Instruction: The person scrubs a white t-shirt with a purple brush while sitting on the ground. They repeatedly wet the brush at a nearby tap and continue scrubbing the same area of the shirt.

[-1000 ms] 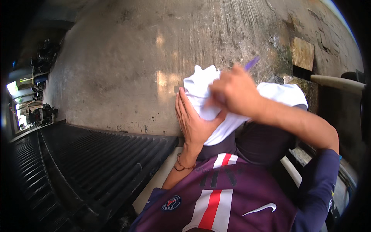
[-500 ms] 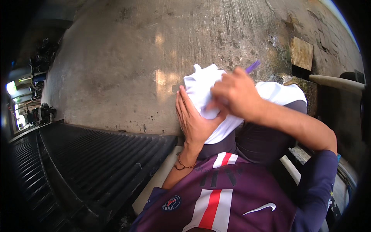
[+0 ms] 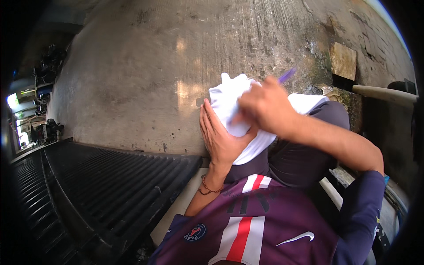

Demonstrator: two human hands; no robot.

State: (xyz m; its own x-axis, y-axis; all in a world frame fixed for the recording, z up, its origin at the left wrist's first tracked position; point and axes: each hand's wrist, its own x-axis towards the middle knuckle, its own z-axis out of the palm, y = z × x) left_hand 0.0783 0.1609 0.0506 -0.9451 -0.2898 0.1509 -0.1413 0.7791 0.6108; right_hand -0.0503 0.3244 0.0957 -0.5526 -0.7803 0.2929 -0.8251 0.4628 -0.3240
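Observation:
White cloth (image 3: 224, 95) is draped over my raised left knee, with its bunched top edge sticking up beyond it. My left hand (image 3: 219, 137) is wrapped around the cloth's near-left side, fingers long against it and thumb across the front. Over the cloth, my right hand (image 3: 265, 106) is closed around a slim tool whose purple end (image 3: 287, 76) sticks out past the knuckles. Motion blurs its fingers, and the tool's working end is hidden. More white cloth (image 3: 304, 102) lies by my other knee (image 3: 329, 121), partly behind the right forearm.
Black ribbed panels (image 3: 119, 181) stand close on my left. Stained concrete floor (image 3: 132, 92) stretches ahead. A square slab (image 3: 343, 61) and a pale rounded bar (image 3: 382, 93) are at the far right. Several motorcycles (image 3: 47, 130) stand at the far left.
My right hand and the purple tool have shifted slightly left over the cloth. My right knee has moved a little, and less white cloth shows beside it. My left hand stays in place.

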